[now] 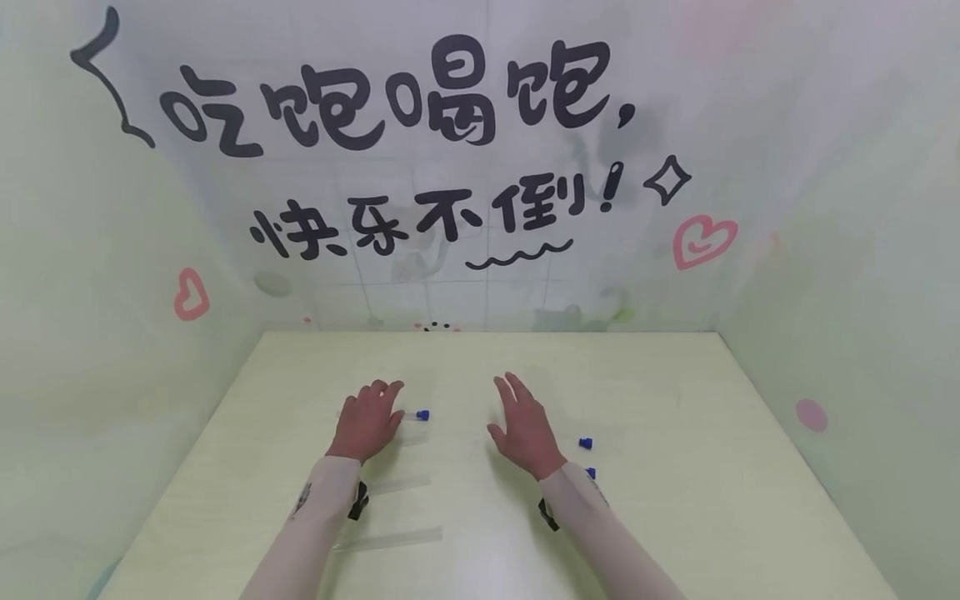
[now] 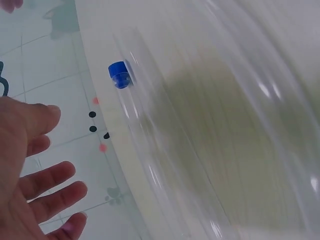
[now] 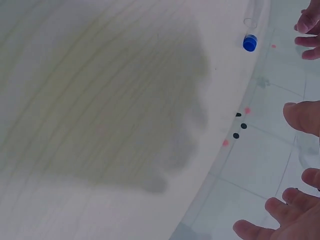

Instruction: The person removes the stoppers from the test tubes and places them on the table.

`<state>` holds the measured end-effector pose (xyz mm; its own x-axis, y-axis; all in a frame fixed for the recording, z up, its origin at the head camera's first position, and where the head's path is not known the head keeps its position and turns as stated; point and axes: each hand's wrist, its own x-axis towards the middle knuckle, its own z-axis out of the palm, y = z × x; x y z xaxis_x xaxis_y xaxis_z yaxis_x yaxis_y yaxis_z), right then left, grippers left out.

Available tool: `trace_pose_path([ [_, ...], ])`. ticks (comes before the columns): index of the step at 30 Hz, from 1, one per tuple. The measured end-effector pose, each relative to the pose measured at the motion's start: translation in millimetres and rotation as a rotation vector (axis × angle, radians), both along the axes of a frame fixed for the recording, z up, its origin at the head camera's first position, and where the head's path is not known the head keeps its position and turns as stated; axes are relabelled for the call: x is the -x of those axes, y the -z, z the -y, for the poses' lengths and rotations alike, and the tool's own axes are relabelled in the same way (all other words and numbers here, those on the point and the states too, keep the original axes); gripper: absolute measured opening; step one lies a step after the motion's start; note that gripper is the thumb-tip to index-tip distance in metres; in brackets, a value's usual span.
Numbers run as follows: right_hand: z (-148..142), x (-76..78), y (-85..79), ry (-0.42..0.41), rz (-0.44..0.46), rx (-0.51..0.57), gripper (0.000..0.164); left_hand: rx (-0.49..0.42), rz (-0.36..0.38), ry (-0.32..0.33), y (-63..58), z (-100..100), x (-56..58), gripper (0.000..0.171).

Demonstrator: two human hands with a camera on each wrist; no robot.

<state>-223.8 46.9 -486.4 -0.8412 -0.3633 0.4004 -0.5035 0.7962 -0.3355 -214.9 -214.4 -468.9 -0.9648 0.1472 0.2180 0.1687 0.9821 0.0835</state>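
My left hand (image 1: 367, 422) hovers over the left half of the table, fingers spread and slightly bent, holding nothing. Just beyond its thumb lies a clear tube with a blue cap (image 1: 423, 415) in its end. In the left wrist view that capped tube (image 2: 152, 172) lies beside another clear tube (image 2: 170, 117), apart from the fingers. Further right is my right hand (image 1: 527, 429), also above the table with relaxed fingers and nothing in its grip. Two loose-looking blue caps (image 1: 586, 443) lie to its right, one partly hidden by the sleeve.
Nearer my body, more clear tubes (image 1: 401, 483) lie crosswise on the pale wood-grain table (image 1: 645, 375), including a front tube (image 1: 390, 540) by the left forearm. A printed back wall (image 1: 450, 292) and side walls enclose the table. Both wrists wear black straps.
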Motion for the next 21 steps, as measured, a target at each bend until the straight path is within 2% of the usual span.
trace_pose_path([
  [2, 4, 2.1, 1.7, -0.004, 0.011, 0.000, 0.071, 0.002, -0.011, -0.011, 0.3, 3, 2.0, 0.048],
  [6, 6, 6.1, 6.0, -0.007, 0.033, -0.006, 0.070, -0.011, 0.017, -0.024, 2.3, 10, 6.4, 0.045],
  [10, 4, 9.3, 9.5, 0.001, 0.044, -0.016, 0.069, -0.031, 0.088, -0.015, 10.1, 14, 13.1, 0.039],
  [13, 7, 13.1, 11.1, -0.001, 0.066, -0.028, 0.069, -0.017, 0.146, -0.018, 15.0, 19, 18.3, 0.042],
  [17, 12, 18.5, 11.5, -0.013, 0.110, -0.058, 0.070, -0.008, 0.227, -0.016, 16.3, 22, 24.8, 0.045],
  [21, 19, 23.0, 10.0, -0.029, 0.119, -0.079, 0.073, -0.011, 0.258, -0.018, 17.4, 24, 30.8, 0.045],
])
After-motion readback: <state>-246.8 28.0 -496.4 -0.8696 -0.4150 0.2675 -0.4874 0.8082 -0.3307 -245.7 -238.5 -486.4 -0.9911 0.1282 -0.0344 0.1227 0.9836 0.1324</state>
